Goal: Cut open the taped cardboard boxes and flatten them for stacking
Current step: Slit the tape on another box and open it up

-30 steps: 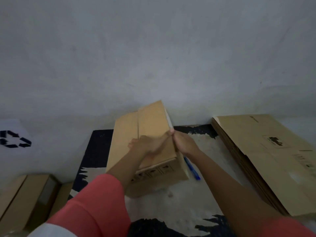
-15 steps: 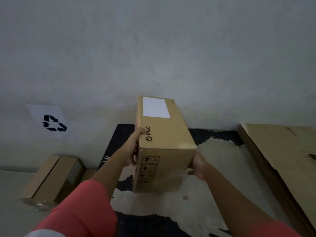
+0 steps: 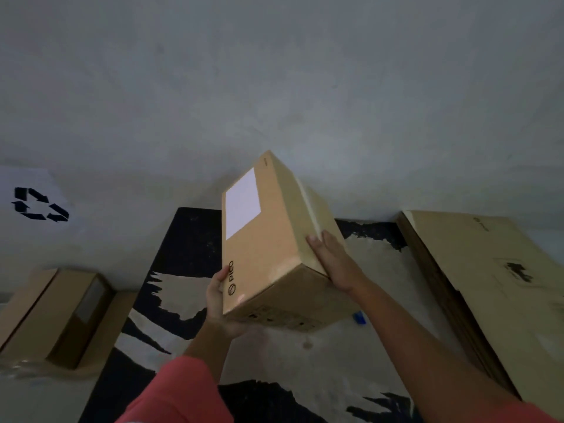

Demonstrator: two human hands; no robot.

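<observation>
Brown cardboard box (image 3: pixel 268 239), closed and rectangular, hangs off the floor between both hands, above the middle of a black-and-cream patterned rug (image 3: pixel 183 254). The left hand (image 3: pixel 218 303) grips its near lower-left corner, with the thumb on the printed broad face and the fingers curled underneath. The right hand (image 3: pixel 332 261) presses flat against the right-hand face with its fingers straight, beside a pale tape strip (image 3: pixel 308 203) running along that face.

The rug lies bare below the box on the near and left sides. A stack of flattened brown cardboard sheets (image 3: pixel 488 285) lines the rug's right edge, well apart from the box. Two closed brown boxes (image 3: pixel 52 312) sit on the floor by the rug's left edge, also well apart. A small blue object (image 3: pixel 359 317) peeks out under the box's near right corner, mostly hidden.

The box's long axis runs away from the person toward the wall, with the far end raised. It is rolled so the broad face, bearing a white rectangular label (image 3: pixel 242 203) and the print "PICO", looks up and left.

A plain grey wall (image 3: pixel 274 87) fills the background. At the left it carries a white paper sheet with a black recycling symbol (image 3: pixel 36 203).
</observation>
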